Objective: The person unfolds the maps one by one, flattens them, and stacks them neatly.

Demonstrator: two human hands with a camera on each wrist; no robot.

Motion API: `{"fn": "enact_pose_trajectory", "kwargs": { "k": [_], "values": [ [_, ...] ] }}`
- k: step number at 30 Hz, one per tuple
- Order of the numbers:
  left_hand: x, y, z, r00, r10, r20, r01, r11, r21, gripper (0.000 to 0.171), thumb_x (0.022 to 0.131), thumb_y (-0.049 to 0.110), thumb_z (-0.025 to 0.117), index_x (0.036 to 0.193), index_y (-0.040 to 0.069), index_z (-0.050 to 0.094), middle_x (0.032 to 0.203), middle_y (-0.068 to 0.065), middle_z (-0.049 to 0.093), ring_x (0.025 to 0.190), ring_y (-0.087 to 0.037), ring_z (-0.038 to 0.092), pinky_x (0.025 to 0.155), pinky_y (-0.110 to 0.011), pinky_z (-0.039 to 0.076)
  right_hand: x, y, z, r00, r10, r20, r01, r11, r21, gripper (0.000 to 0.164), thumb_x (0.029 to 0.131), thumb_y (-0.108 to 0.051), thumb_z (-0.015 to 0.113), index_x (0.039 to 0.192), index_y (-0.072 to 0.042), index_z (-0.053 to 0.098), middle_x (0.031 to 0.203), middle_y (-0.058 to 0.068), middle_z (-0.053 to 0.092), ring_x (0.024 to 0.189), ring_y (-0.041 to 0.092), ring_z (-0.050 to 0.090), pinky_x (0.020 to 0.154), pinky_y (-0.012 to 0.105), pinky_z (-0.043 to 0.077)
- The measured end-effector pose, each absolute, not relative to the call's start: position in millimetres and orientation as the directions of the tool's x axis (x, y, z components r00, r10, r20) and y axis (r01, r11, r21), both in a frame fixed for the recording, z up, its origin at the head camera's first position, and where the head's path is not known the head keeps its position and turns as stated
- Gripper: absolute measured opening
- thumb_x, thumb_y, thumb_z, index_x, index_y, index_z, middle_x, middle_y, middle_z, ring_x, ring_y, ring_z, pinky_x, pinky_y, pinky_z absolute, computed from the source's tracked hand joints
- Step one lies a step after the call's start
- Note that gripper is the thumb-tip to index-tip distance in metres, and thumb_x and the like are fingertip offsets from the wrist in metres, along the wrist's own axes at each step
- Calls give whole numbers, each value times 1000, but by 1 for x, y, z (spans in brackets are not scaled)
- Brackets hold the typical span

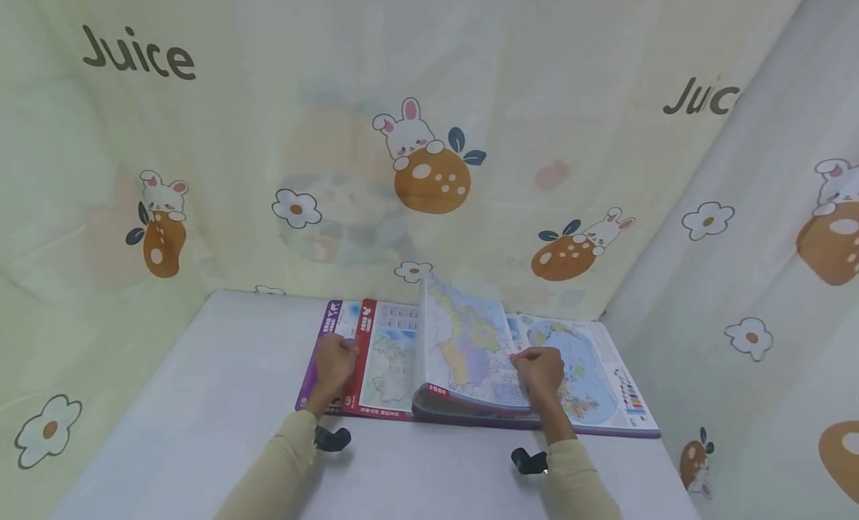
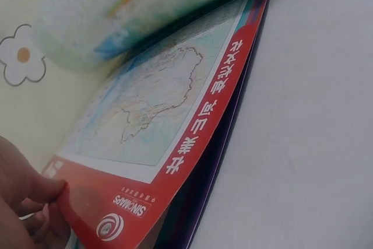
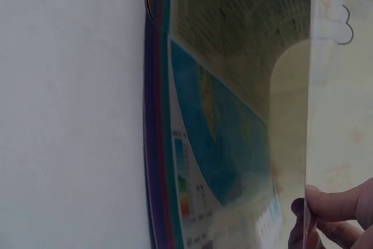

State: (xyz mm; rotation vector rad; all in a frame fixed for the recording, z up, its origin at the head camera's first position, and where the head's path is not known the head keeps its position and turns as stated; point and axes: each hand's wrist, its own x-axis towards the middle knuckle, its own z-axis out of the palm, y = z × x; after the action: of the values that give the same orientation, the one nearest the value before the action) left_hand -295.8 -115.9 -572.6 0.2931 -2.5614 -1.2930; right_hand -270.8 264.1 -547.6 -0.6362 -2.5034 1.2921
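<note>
My left hand (image 1: 335, 365) pinches the outer edge of a red-bordered map sheet (image 1: 391, 367) between thumb and fingers. In the left wrist view the red border (image 2: 140, 217) with white lettering is lifted a little from the purple-edged map (image 1: 329, 318) under it. A flap of map (image 1: 466, 337) stands up in a curl at the middle, its fold toward the left. My right hand (image 1: 542, 369) pinches this flap's right edge, and the right wrist view shows thumb and fingertips on the thin edge. A world map (image 1: 580, 371) lies flat beneath and right of the flap.
The maps lie on a white-covered table (image 1: 429, 475). A pale curtain (image 1: 335, 132) with rabbit and fruit prints hangs right behind the table, and another curtain (image 1: 758, 281) hangs along the right side. Dark wrist cameras (image 1: 530, 461) sit on both forearms.
</note>
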Motion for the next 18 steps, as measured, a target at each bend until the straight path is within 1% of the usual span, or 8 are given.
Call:
{"fn": "enact_pose_trajectory", "kwargs": {
  "k": [2, 5, 8, 11, 14, 18],
  "values": [
    [-294, -120, -571, -943, -298, 149, -56, 583, 810, 12, 85, 9, 77, 87, -2, 73, 90, -22, 75, 78, -34, 71, 71, -45, 59, -270, 270, -544, -871, 491, 20, 268, 508, -819, 14, 84, -17, 77, 78, -4, 78, 97, 18, 77, 94, 38, 66, 91, 56, 49],
    [-293, -124, -570, -940, -307, 150, -61, 583, 810, 12, 85, 8, 76, 87, -3, 73, 89, -23, 74, 76, -34, 71, 71, -47, 59, -268, 278, -539, -861, 509, 22, 281, 512, -812, 14, 84, -17, 77, 80, -4, 79, 96, 18, 77, 93, 38, 67, 89, 55, 50],
    [-294, -129, -569, -943, -306, 133, -76, 584, 808, 13, 87, 9, 74, 90, -3, 72, 90, -23, 74, 76, -34, 71, 69, -45, 59, -267, 287, -535, -845, 534, 34, 296, 519, -802, 15, 82, -17, 78, 80, -3, 78, 91, 17, 77, 87, 35, 66, 84, 49, 49],
    [-295, -132, -570, -944, -311, 113, -98, 588, 803, 14, 89, 11, 73, 92, -2, 71, 91, -22, 74, 76, -33, 70, 67, -41, 58, -265, 297, -533, -835, 551, 20, 317, 510, -799, 16, 82, -18, 78, 81, -2, 78, 90, 16, 76, 85, 33, 63, 80, 46, 46],
    [-296, -135, -571, -942, -311, 125, -95, 605, 791, 15, 89, 12, 73, 91, -3, 72, 90, -23, 74, 75, -33, 70, 66, -41, 57, -263, 308, -531, -824, 566, -17, 343, 475, -810, 18, 83, -19, 77, 87, -1, 77, 94, 18, 75, 88, 33, 61, 78, 44, 44],
    [-295, -138, -571, -943, -306, 129, -90, 608, 789, 16, 90, 13, 72, 92, -3, 72, 93, -23, 74, 77, -33, 71, 68, -41, 58, -260, 327, -530, -808, 587, -61, 377, 434, -818, 24, 84, -20, 76, 96, 1, 76, 99, 19, 73, 93, 33, 59, 77, 42, 41]
  ]
}}
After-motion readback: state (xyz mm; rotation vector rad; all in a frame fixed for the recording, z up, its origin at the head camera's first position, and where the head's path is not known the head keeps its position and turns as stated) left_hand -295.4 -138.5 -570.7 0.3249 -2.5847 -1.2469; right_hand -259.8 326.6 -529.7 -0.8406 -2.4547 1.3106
